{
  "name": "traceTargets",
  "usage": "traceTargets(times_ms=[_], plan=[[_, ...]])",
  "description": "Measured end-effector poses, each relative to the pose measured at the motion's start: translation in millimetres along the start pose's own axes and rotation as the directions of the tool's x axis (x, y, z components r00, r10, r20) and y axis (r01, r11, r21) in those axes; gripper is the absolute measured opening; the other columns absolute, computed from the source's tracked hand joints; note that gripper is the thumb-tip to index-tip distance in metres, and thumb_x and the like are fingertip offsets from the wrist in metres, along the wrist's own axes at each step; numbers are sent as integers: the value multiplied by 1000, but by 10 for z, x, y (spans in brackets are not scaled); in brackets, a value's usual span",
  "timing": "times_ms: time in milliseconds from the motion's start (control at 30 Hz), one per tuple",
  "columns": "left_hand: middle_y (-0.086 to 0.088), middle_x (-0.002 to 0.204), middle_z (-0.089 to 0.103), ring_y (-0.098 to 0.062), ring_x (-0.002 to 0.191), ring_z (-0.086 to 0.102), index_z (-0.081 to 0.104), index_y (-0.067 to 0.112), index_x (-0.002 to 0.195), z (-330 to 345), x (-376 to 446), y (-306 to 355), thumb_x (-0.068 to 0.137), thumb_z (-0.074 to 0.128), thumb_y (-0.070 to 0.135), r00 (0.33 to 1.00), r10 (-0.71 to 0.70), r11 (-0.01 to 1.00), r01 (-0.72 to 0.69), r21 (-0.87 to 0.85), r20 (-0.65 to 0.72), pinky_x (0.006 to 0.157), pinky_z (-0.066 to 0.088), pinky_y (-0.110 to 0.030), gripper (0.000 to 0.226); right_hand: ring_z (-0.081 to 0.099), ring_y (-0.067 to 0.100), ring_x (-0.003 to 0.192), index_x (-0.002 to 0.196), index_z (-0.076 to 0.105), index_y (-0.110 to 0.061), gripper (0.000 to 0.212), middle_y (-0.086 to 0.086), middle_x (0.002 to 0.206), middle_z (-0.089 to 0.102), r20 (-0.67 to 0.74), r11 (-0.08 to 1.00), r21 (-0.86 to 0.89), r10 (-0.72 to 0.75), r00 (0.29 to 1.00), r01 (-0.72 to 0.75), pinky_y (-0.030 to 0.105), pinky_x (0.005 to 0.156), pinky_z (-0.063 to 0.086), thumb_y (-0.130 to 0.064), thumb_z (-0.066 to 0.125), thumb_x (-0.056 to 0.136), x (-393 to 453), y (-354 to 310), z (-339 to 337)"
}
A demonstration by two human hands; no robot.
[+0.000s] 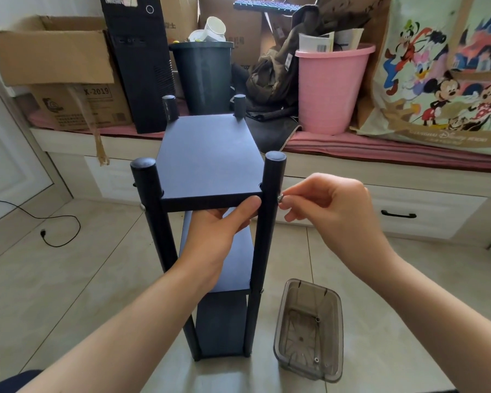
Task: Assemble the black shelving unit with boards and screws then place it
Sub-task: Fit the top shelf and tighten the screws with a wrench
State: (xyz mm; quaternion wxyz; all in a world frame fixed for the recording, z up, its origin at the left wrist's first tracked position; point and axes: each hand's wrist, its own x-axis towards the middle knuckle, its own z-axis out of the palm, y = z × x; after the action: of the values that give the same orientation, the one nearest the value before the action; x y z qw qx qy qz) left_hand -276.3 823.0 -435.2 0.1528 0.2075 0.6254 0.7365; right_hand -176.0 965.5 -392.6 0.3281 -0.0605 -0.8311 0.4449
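The black shelving unit (210, 154) stands upright on the tiled floor, with three boards between four round posts. My left hand (219, 231) reaches under the top board and grips its front edge, thumb on the edge near the right front post (267, 222). My right hand (329, 205) pinches a small silver screw (280, 198) against the outer side of that post, level with the top board. Another screw head shows on the left front post (143, 207).
A smoky clear plastic box (309, 330) holding a few screws sits on the floor at the right of the unit. Behind are a bench with drawers, a pink bucket (332, 89), a dark bin (203, 78), a computer tower (142, 63), cardboard boxes. A cable (54, 222) lies at left.
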Motion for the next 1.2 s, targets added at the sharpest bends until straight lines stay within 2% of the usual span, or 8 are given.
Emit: traceTargets(times_ms=[200,333,433,600,833,933,1067,1200], plan=[[5,117,74,-16,109,70,65,28,123,-103,11,16,65,74,48,996,27,1000,-26,-16,80,93,54,-31,63,72,16,80,104,70,-14,26,4,91,75,147,966,185,154,977,-180,25,71,57,-12,79,79,130,52,-35],[4,116,74,-17,109,70,72,41,108,-176,-3,42,71,73,42,987,27,999,-21,-40,158,82,56,-19,37,67,20,111,137,50,-41,58,4,121,69,452,898,307,156,879,-317,37,92,56,-16,71,89,210,114,-85],[3,117,74,-18,111,70,72,38,110,-210,-11,40,72,73,42,983,20,997,-6,-77,183,83,55,-18,38,60,29,122,146,41,-39,63,10,133,62,606,810,413,98,790,-417,46,100,51,-10,62,94,242,139,-75],[4,115,75,-15,110,70,75,31,106,-214,-6,66,73,70,41,974,3,993,23,-113,227,82,54,-17,35,60,35,121,141,51,-14,53,17,133,61,579,783,457,98,809,-422,53,106,45,-3,62,91,249,184,-25],[6,110,76,-12,105,71,69,24,111,-206,-6,133,79,63,39,981,-60,998,64,-20,182,87,56,-25,37,65,33,114,136,58,-13,51,16,124,67,511,782,478,123,851,-399,47,100,51,-2,67,86,272,212,19],[4,104,77,-14,97,74,71,26,103,-248,-74,260,89,63,42,984,-125,973,97,209,123,83,61,-28,24,65,32,115,136,57,-13,49,16,124,67,518,778,480,121,847,-405,45,97,53,0,65,90,281,222,19],[7,69,74,-5,64,72,78,16,78,-292,-185,375,94,65,40,967,235,694,-241,679,102,74,60,-38,32,65,29,115,137,56,-13,48,13,124,67,528,788,461,124,840,-407,44,96,54,0,65,91,288,222,8],[1,60,63,-15,53,57,70,5,68,-240,-203,420,95,64,30,648,726,275,-580,767,229,61,48,-28,37,66,28,114,136,58,-16,49,10,123,69,535,799,438,136,834,-411,42,94,55,-4,67,89,292,217,-4]])
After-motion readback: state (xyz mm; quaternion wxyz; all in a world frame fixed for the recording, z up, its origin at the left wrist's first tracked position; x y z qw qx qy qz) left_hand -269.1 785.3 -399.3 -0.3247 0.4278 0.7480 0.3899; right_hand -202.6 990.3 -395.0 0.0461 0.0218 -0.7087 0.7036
